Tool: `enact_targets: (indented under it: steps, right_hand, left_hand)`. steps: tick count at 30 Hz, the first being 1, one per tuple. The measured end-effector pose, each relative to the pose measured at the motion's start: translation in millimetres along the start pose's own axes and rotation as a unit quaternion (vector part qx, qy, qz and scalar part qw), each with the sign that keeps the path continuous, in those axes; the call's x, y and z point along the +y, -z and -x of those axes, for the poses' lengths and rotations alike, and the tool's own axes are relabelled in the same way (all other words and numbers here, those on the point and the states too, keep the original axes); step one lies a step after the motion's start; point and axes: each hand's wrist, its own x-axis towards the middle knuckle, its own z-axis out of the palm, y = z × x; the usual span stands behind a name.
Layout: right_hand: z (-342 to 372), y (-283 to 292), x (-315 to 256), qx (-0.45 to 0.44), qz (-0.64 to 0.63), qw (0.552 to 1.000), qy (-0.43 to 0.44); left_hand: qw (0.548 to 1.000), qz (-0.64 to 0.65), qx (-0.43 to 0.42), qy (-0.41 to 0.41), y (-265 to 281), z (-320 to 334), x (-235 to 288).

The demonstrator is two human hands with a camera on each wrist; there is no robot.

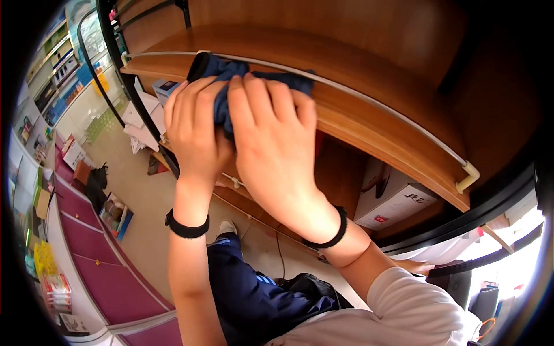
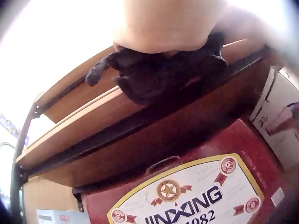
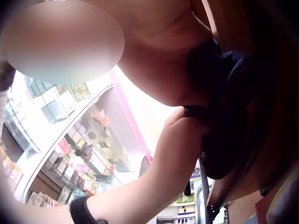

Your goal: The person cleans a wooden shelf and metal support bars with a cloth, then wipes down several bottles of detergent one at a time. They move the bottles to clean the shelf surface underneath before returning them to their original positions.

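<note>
A bunched dark blue cloth [image 1: 231,67] lies over the front edge of a wooden shelf [image 1: 369,136], against its thin white rail [image 1: 398,111]. My left hand [image 1: 195,118] grips the left part of it, fingers bent over the fabric. Close beside it, my right hand [image 1: 274,130] holds the right part, knuckles up. Seen from below in the left wrist view, folds of the cloth [image 2: 145,77] hang under the hand at the board's edge. The right wrist view is dark around the cloth [image 3: 229,112]. Both palms hide much of the fabric.
Beneath the shelf stand a red JINXING box [image 2: 219,140] and a white carton [image 1: 395,202]. A black upright post [image 1: 147,115] frames the shelf's left end. Glass display cases [image 3: 98,135] with goods stand behind. A small box [image 1: 115,216] sits on the floor at left.
</note>
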Motion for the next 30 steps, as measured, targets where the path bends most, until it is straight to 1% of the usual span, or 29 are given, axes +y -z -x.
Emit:
enact_targets:
  steps: [3,5,6,8,10,12,13,14,16,18,20,24,26,30]
  right_hand:
    - [-4,-1,-2,-0.002,-0.011,1.0,-0.004]
    - [-4,3,2,-0.005,-0.039,0.999,0.005]
    - [-4,7,6,0.001,-0.034,0.999,0.006]
    - [-1,21,21,-0.022,-0.067,0.996,0.047]
    - [3,45,28,-0.047,-0.046,0.997,0.039]
    - [11,63,38,-0.047,-0.042,0.997,0.04]
    - [14,75,42,-0.061,-0.035,0.997,0.039]
    - [17,89,44,-0.08,-0.033,0.996,0.03]
    - [24,109,51,-0.084,-0.028,0.996,0.029]
    - [30,131,58,-0.083,-0.021,0.996,0.018]
    - [36,153,66,-0.108,-0.011,0.994,0.002]
    - [55,199,77,-0.102,0.005,0.994,-0.045]
    - [64,222,84,-0.1,0.015,0.993,-0.06]
    - [74,258,91,-0.084,0.012,0.994,-0.064]
  left_hand:
    - [1.0,0.024,0.009,0.016,1,-2,2]
    - [0.996,0.053,0.02,0.066,-3,-3,6]
    - [0.996,0.056,0.026,0.061,-3,-5,12]
    - [0.992,0.083,0.033,0.091,-4,-7,30]
    - [0.994,0.088,-0.006,0.059,0,-6,39]
    - [0.994,0.088,-0.062,0.029,16,-12,54]
    - [0.992,0.094,-0.08,0.035,22,-15,64]
    - [0.991,0.099,-0.091,0.028,25,-16,73]
    - [0.988,0.109,-0.112,0.003,30,-22,86]
    - [0.983,0.133,-0.124,-0.01,31,-29,101]
    - [0.979,0.153,-0.135,-0.021,33,-35,117]
    - [0.961,0.219,-0.161,-0.048,35,-46,157]
    - [0.954,0.242,-0.161,-0.075,32,-49,175]
    - [0.943,0.285,-0.144,-0.096,36,-57,210]
